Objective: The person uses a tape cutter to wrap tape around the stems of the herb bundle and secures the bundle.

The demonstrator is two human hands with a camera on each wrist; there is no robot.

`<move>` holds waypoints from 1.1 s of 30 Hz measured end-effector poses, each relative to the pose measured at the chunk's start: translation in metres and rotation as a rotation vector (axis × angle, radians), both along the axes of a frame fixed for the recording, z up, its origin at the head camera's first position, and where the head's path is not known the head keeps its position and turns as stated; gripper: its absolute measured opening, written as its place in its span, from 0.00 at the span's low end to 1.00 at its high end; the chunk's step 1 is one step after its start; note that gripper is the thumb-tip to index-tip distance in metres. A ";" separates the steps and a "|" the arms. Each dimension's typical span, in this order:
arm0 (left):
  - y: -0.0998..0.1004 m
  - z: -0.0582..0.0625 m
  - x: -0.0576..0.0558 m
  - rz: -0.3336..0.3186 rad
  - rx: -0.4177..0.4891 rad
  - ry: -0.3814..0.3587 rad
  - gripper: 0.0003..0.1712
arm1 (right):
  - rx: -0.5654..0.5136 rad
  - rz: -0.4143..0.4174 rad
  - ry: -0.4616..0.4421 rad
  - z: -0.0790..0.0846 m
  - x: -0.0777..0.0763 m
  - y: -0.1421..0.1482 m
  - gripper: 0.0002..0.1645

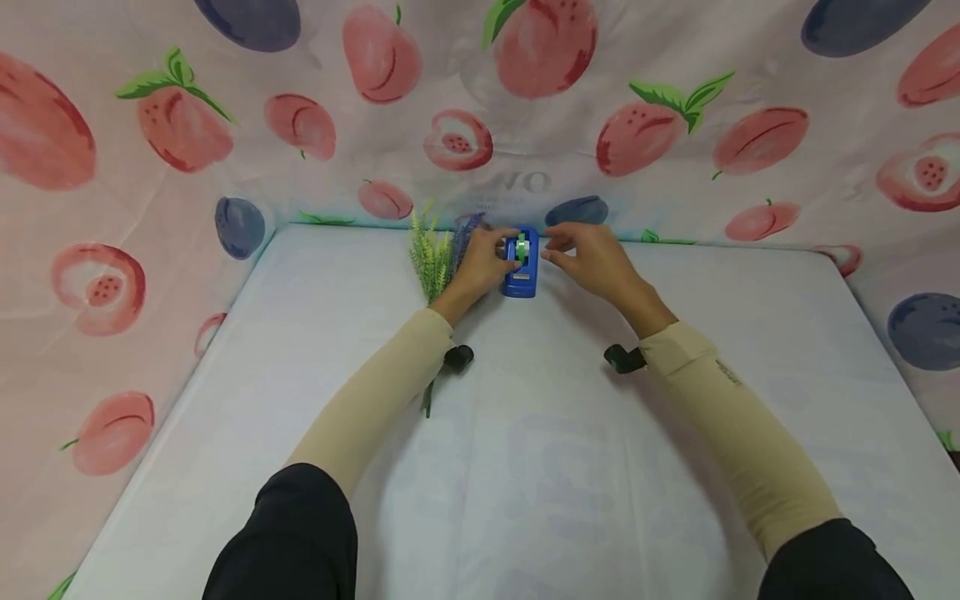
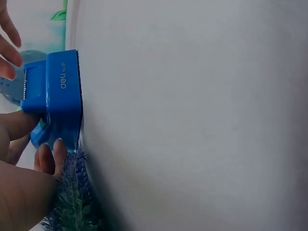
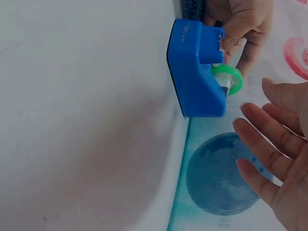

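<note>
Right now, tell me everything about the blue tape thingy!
The blue tape dispenser looks like shiny plastic, with pale "deli" lettering and a toothed cutter. A green-rimmed roll sticks up from its opening. It stands upright near the far edge of the white table. The left grip touches it; the right grip is close but apart.

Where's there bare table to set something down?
The table is bare between the sleeves, nearer than the blue tape dispenser, and outside the right sleeve. It's crowded at the far edge, where the left hand, dispenser and flowers bunch together.
</note>
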State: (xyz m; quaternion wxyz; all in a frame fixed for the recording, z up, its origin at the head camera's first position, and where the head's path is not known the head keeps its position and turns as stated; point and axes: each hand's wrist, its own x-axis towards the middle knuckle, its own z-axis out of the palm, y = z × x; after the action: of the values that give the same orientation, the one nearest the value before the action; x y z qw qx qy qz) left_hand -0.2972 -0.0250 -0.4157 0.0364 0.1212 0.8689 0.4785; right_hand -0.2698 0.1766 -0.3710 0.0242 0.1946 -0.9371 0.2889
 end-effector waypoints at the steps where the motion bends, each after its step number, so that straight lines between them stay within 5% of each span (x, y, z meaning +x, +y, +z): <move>1: 0.000 0.000 0.000 0.003 0.017 -0.010 0.32 | -0.006 0.004 -0.003 -0.001 -0.002 -0.001 0.25; 15: -0.001 0.000 -0.008 0.014 0.194 -0.204 0.35 | -0.107 0.025 -0.122 -0.011 -0.029 -0.015 0.23; 23: -0.001 0.000 -0.006 0.030 0.245 -0.238 0.34 | -0.105 0.023 -0.153 -0.014 -0.041 -0.026 0.21; 33: 0.000 0.000 -0.005 0.048 0.225 -0.220 0.33 | -0.133 0.005 -0.098 -0.016 -0.039 -0.030 0.15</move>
State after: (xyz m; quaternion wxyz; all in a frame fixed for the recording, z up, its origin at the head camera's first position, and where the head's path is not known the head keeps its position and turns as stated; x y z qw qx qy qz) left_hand -0.3022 -0.0249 -0.4156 0.1060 0.0507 0.8034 0.5838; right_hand -0.3085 0.1464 -0.3873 -0.0094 0.1805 -0.9155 0.3595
